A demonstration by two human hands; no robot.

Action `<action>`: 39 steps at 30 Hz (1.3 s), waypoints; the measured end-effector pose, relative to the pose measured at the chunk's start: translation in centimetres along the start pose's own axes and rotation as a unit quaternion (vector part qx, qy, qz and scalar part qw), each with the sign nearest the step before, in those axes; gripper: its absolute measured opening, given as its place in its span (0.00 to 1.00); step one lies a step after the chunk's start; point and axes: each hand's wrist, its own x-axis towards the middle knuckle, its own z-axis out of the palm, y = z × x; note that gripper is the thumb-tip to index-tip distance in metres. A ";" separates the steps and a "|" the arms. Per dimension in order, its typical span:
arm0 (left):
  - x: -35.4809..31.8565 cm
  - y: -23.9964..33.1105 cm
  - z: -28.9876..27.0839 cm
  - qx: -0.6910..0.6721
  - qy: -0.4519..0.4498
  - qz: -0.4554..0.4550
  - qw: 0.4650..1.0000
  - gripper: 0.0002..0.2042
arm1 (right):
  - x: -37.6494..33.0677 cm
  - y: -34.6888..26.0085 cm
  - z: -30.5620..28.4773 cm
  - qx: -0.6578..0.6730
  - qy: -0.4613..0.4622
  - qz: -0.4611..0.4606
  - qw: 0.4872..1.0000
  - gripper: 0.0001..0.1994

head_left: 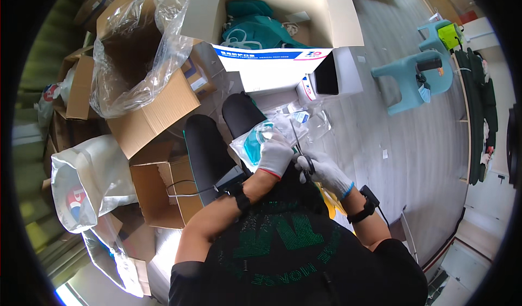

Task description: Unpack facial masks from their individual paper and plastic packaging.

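My left hand [274,155], in a white glove with a red cuff, is closed on a clear plastic bag that has a teal face mask [253,147] in it. The bag lies above my lap. In my right hand [324,174], gloved in white with a blue cuff, is a pair of dark scissors [297,137]. Their blades point up and away, just right of the bag and my left hand. Whether the blades touch the plastic, I cannot tell. Beyond my hands, more clear wrappers [318,125] lie in a loose heap.
Ahead stands an open white carton [255,77] with several teal masks inside. A dark phone-like slab [327,75] rests beside it. At left are a plastic-lined cardboard box [155,107], a smaller open box [149,197] and a white bag [111,170]. A blue stool [399,80] stands far right.
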 end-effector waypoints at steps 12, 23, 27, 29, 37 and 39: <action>0.7 -2.9 -1.5 -0.246 -0.086 -0.038 0.965 0.09 | -1.3 -0.4 1.2 0.008 0.055 -0.006 0.998 0.23; 2.4 -13.6 -1.5 -0.641 -0.185 -0.054 0.743 0.10 | -0.9 1.1 -1.2 -0.215 -0.005 -0.148 0.965 0.24; 1.0 -16.0 -1.7 -0.616 -0.154 -0.120 0.763 0.12 | -2.5 0.7 -3.3 -0.103 0.122 -0.211 0.964 0.24; -0.1 -16.1 -1.9 -0.616 -0.155 -0.148 0.758 0.11 | -2.0 -0.3 -5.7 -0.144 0.275 -0.279 0.909 0.17; -2.5 -14.5 -2.7 -0.572 -0.112 -0.131 0.802 0.13 | 8.9 -7.0 -16.7 -0.510 0.493 -0.168 0.685 0.18; -3.0 -14.4 -3.1 -0.604 -0.120 -0.158 0.772 0.13 | 11.1 -8.4 -17.3 -0.545 0.490 -0.143 0.665 0.19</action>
